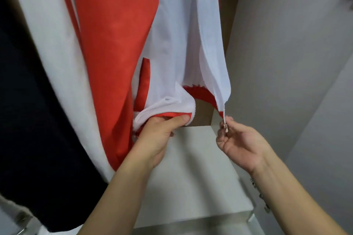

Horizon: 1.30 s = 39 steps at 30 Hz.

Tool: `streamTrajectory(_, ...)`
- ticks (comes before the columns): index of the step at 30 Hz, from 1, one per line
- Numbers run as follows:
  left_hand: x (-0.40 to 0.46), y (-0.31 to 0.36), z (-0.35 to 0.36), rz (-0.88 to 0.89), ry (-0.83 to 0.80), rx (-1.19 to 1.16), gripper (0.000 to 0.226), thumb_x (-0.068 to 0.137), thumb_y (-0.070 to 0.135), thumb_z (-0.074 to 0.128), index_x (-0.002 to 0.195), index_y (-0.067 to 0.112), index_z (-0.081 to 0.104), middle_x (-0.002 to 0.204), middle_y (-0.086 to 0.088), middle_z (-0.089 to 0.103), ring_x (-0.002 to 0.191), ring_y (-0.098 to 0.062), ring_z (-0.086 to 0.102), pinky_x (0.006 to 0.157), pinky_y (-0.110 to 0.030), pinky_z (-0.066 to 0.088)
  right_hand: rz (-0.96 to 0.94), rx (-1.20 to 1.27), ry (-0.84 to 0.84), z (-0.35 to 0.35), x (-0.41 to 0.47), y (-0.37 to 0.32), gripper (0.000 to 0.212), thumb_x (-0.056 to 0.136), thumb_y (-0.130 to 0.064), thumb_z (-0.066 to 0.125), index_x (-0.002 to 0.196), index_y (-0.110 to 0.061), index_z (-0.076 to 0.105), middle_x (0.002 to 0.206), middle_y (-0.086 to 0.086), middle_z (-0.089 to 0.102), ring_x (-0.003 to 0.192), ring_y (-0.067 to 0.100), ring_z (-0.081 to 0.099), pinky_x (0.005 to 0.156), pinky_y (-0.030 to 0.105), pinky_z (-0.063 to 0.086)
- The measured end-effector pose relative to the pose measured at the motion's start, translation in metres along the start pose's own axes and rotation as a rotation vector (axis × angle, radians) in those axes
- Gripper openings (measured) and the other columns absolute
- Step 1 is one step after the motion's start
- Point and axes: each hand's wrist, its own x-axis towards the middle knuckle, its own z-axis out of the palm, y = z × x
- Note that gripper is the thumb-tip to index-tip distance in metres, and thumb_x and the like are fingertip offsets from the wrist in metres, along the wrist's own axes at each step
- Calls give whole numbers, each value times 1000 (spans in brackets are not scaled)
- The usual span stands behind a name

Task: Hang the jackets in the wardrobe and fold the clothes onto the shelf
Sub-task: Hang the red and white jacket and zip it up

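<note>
Jacket: a red and white jacket [118, 30] was found hanging inside the wardrobe, front unzipped, white mesh lining exposed, red hem band at the bottom.
Zipper: white zipper teeth were noted along both open front edges; the left edge [194, 109] curved round the bunched hem, the right edge ended at a small metal slider [225, 126].
Location: the jacket was seen in the upper middle of the view, its hem just above the white shelf [193, 166].
Neighbouring garments: a white garment [51, 47] hung just beside the jacket on the left, touching it; a dark garment [24, 112] hung further left.
Edges: the two front panels were held apart at the hem, with the brown wardrobe back [203, 113] visible in the gap.
Open room: a grey side wall [282, 59] stood close on the right; open space was observed between the hem and the shelf surface and to the right of the jacket.
Left hand: the left hand [162, 133] was found clamped on the left hem corner, fingers curled under the fabric, thumb pressed on top.
Right hand: the right hand [240, 145] was found pinching the slider at the right front edge between thumb and forefinger, remaining fingers loosely curled.
Contact: the two hands were recorded well apart, not touching.
</note>
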Motion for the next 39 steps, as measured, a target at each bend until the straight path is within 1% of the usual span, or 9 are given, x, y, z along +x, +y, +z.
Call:
streamTrajectory(3,0,9,3,22,89,-171,15,80,7,70,74,17,62,63,0,49,49,-8,34,58,-33,16,71,1,-52,4,-5,9,12,72,-11,69,84,-13,65,75,-2,63,60,10,46,56,18,36)
streamTrajectory(5,-2,14,6,19,85,-205,18,75,16,71,69,15,55,55,2,43,43,-8,29,59,-36,13,119,-40,-90,9,-5,14,7,72,-13,71,77,-10,73,77,-3,66,58,10,51,54,17,39)
streamTrajectory(12,-10,13,22,90,186,-22,39,90,13,67,51,16,61,48,-4,52,38,-15,46,44,-24,38,129,-65,-321,15,0,8,6,72,-8,69,73,-10,74,76,4,58,57,9,48,51,15,39)
streamTrajectory(18,-14,12,33,205,233,83,40,89,12,69,49,14,66,47,-8,59,39,-17,57,40,-22,44,205,-320,-508,3,-4,-9,15,74,-9,71,88,-2,69,64,2,50,51,7,38,49,17,32)
streamTrajectory(22,-15,12,35,218,241,109,39,90,17,69,51,16,68,46,-7,58,40,-17,55,42,-22,43,231,-469,-581,-2,-5,-17,14,74,-13,73,82,-1,70,59,0,54,45,5,36,47,17,27)
streamTrajectory(28,-17,15,39,245,242,150,32,81,26,73,52,16,69,46,-10,58,41,-18,53,45,-22,44,20,-338,-527,4,0,-17,16,76,-13,71,73,-6,57,60,4,48,46,9,39,48,20,29)
streamTrajectory(32,-20,13,43,286,282,154,32,89,19,71,60,7,66,50,-10,60,41,-19,55,44,-22,43,-76,-196,-434,13,2,-3,14,77,-13,68,63,-12,66,58,2,55,46,9,45,47,18,34)
streamTrajectory(36,-22,13,46,334,299,177,29,90,16,69,67,0,64,51,-6,61,42,-16,56,46,-20,44,-76,-127,-398,19,2,11,6,73,-13,70,71,-10,66,61,3,58,49,8,50,47,17,42)
streamTrajectory(39,-25,12,47,364,313,227,28,91,16,69,65,6,65,52,-5,61,44,-15,56,52,-23,46,-73,-109,-396,20,1,14,9,75,-13,70,76,-8,63,62,3,59,50,8,51,48,18,44)
